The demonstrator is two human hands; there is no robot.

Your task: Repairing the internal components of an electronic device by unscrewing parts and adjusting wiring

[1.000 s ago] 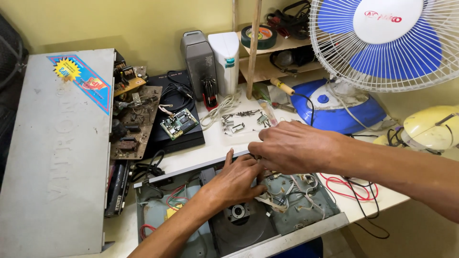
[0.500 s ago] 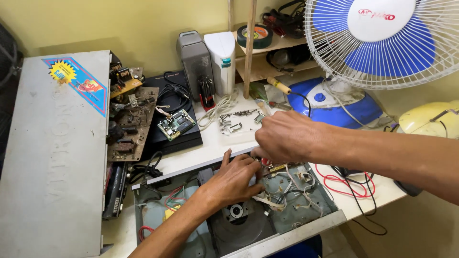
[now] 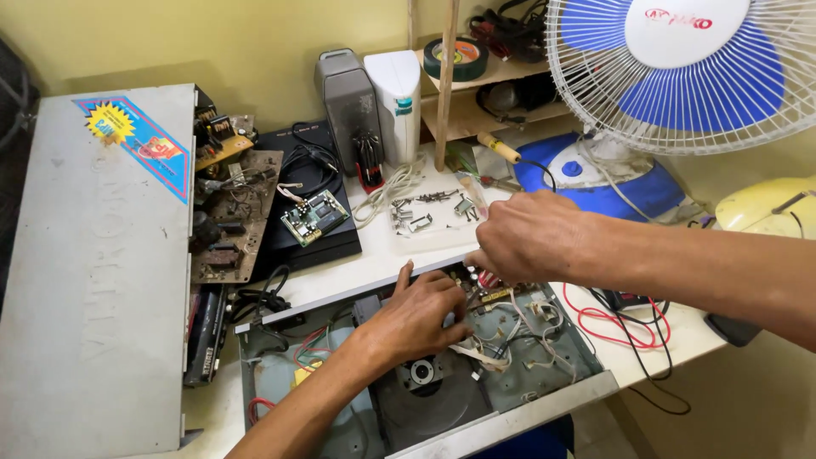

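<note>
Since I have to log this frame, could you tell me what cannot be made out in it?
- Head view: what the right hand pinches is hidden under its own fingers.
- Head view: the left hand covers the parts of the open player beneath it.
- Head view: the fan is cut off by the top and right edges.
- Head view: the screws on the table are too small to count.

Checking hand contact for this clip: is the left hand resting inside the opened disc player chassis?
Yes, the left hand lies flat inside the opened disc player chassis, just above its round spindle hub.
</note>
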